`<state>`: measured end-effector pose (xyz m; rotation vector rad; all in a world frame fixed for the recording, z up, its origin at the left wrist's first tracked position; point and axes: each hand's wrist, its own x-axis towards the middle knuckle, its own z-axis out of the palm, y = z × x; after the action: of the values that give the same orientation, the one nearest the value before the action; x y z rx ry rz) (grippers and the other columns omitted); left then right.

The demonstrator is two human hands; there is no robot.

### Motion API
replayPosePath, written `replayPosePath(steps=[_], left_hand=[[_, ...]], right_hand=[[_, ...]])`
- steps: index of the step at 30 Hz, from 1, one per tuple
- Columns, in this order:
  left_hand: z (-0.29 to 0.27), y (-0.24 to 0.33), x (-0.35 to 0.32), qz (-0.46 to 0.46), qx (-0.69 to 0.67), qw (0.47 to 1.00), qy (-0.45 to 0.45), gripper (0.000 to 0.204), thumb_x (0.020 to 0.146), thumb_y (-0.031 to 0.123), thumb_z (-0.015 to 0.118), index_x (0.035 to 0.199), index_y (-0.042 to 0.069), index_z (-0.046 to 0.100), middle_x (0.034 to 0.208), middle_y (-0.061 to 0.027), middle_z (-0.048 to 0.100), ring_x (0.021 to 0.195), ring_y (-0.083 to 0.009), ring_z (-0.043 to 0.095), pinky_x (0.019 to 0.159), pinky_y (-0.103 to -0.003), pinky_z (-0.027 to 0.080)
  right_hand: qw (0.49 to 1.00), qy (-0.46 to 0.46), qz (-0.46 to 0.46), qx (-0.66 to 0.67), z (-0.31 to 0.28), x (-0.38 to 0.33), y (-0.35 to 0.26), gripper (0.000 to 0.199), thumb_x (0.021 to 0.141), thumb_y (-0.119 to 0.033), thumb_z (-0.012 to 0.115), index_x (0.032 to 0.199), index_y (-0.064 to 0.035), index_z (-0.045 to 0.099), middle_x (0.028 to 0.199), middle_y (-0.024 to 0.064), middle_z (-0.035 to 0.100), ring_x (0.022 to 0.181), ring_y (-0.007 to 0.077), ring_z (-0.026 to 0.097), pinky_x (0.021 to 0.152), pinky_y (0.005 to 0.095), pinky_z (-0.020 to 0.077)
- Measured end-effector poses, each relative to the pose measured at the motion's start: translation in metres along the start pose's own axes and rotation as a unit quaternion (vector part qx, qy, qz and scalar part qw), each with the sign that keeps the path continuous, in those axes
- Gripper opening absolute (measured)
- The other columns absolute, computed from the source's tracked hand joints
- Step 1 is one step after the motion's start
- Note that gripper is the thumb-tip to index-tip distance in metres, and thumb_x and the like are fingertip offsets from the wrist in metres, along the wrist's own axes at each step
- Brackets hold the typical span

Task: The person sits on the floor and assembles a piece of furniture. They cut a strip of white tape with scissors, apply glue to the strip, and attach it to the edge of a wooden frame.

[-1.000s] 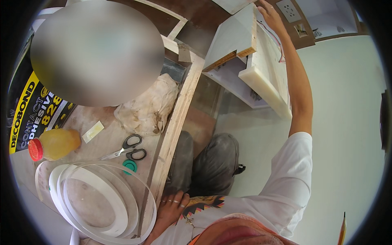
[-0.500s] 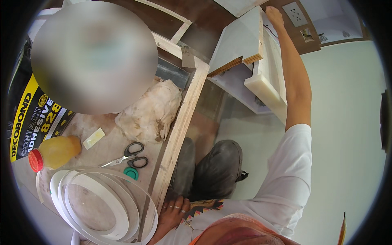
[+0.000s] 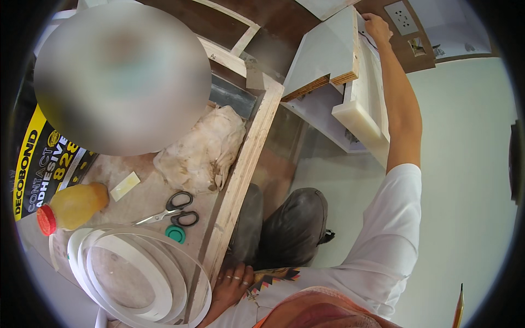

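- Lying at the far left of the tabletop (image 3: 136, 205): one yellow bottle (image 3: 76, 205) on its side, with one red cap.
- One small pale rectangular chip (image 3: 125, 186) just beyond the bottle, apart from it.
- One coil of white edge banding (image 3: 136, 273) near the front edge, loosely wound in several loops.
- One pair of scissors (image 3: 172, 210), black handles, closed, lying just beyond the coil; one green round cap (image 3: 175, 233) just beside the handles.
- One crumpled off-white cloth (image 3: 202, 150) heaped further back, against the wooden rim.
- One wooden edge strip (image 3: 246, 169) running along the right side of the tabletop.
- Left hand (image 3: 232, 281): resting at the near end of that strip, fingers relaxed and half open, gripping nothing that can be seen; rings show on the fingers.
- Two knees in grey trousers (image 3: 290, 229) below, over a pale floor.
- One white laminated board (image 3: 322, 54) with a raw plywood edge, standing to the right; one thick cream panel (image 3: 363, 106) alongside it, touching.
- Right hand (image 3: 377, 27): arm stretched out, fingers curled over the top edge of the cream panel, gripping it.
- One wall socket plate (image 3: 402, 16) just beyond that hand.
- One pencil tip (image 3: 458, 306) at the lower right.
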<state>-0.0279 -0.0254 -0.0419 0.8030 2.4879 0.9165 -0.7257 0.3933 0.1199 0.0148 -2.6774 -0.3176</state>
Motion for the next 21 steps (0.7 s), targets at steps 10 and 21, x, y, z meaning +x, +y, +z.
replayPosePath(steps=[10,21], left_hand=[[0.001,-0.003,0.000,0.005,-0.014,1.000,-0.012,0.064,0.086,0.038,0.066,0.140,0.007,0.052,0.139,-0.0181,0.050,0.115,-0.0366,0.057,0.102,-0.053,0.045],[-0.005,-0.003,0.005,0.034,0.003,0.993,0.114,0.045,0.088,0.019,0.063,0.131,0.009,0.058,0.128,-0.0125,0.057,0.098,-0.0266,0.063,0.086,-0.042,0.053]], right_hand=[[0.805,-0.083,-0.076,0.583,0.028,-0.003,0.014,0.045,0.105,-0.039,0.053,0.135,-0.0059,0.058,0.110,0.0073,0.065,0.104,0.0234,0.060,0.097,0.0385,0.0473],[0.931,-0.121,-0.200,0.279,-0.035,-0.095,-0.014,0.068,0.108,-0.055,0.021,0.163,-0.0166,0.033,0.171,0.0064,0.026,0.159,0.0274,0.015,0.128,0.0514,0.0026]])
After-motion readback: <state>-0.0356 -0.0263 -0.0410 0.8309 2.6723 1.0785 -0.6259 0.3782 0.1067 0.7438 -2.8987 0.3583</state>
